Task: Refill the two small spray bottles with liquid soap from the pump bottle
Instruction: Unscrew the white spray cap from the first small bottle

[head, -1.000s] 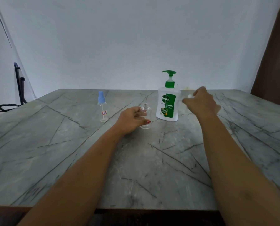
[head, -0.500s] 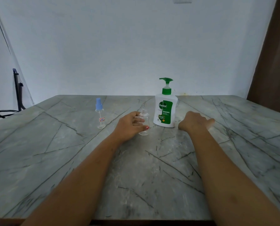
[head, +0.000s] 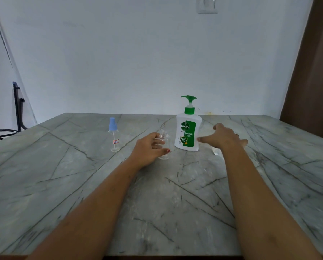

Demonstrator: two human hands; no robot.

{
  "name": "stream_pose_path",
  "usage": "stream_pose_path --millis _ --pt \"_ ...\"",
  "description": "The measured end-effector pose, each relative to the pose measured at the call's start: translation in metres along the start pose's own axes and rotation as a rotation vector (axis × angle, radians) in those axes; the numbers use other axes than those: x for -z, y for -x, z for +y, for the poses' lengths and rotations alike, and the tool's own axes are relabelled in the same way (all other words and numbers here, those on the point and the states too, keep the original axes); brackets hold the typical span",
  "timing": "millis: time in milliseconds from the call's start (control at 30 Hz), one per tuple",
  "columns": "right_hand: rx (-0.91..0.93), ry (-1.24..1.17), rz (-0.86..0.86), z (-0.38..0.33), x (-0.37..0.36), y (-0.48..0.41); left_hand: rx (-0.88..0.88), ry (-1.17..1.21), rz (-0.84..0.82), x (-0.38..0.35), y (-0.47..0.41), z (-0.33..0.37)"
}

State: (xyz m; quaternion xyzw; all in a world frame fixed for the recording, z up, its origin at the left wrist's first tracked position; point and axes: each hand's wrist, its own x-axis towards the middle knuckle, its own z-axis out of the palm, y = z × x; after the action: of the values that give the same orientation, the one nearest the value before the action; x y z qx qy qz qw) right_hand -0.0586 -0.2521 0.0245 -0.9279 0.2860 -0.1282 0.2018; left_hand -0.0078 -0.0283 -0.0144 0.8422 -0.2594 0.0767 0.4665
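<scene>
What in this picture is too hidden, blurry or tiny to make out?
All from the head view:
- Small label on the capped spray bottle: too small to read.
- Open spray bottle: its left side is hidden by the left hand.
- Clear object on the table: mostly hidden under the right hand, which is motion-blurred.
- Soap level in the pump bottle: its wall is opaque.
- Wall fixture: cut off by the top edge.
</scene>
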Motion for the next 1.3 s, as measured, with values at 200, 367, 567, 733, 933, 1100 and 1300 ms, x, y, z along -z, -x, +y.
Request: stream_pose_path --millis 200,367,567,733,933,1100,1300 --pt "-0.064 0.034 -0.033 0.018 -0.02 -0.005 -0.015 -0.004 -0.004 -0.001 0.001 -0.001" --pt "-0.005 0.124 -0.056 0.006 -0.013 -0.001 -0.006 -0.025 0.0 0.0 -0.002 -0.003" --pt "0.439 0.011 -0.14 -0.04 -0.011 0.023 0.001 -0.047 0.016 0.008 -0.003 -0.007" --pt "0.698 0.003 0.17 -0.073 -0.055 0.045 0.019 -0.07 0.077 0.017 -0.004 -0.012" --pt "0.635 0.026 0.058 -0.082 -0.077 0.036 0.055 -0.053 0.105 0.028 0.002 -0.015" --pt "0.588 -0.119 -0.102 -0.1 -0.074 0.034 0.105 -0.02 0.032 0.044 0.014 -0.013" --pt "0.556 -0.276 -0.147 -0.144 -0.086 0.045 0.21 0.078 0.054 0.093 0.046 -0.025"
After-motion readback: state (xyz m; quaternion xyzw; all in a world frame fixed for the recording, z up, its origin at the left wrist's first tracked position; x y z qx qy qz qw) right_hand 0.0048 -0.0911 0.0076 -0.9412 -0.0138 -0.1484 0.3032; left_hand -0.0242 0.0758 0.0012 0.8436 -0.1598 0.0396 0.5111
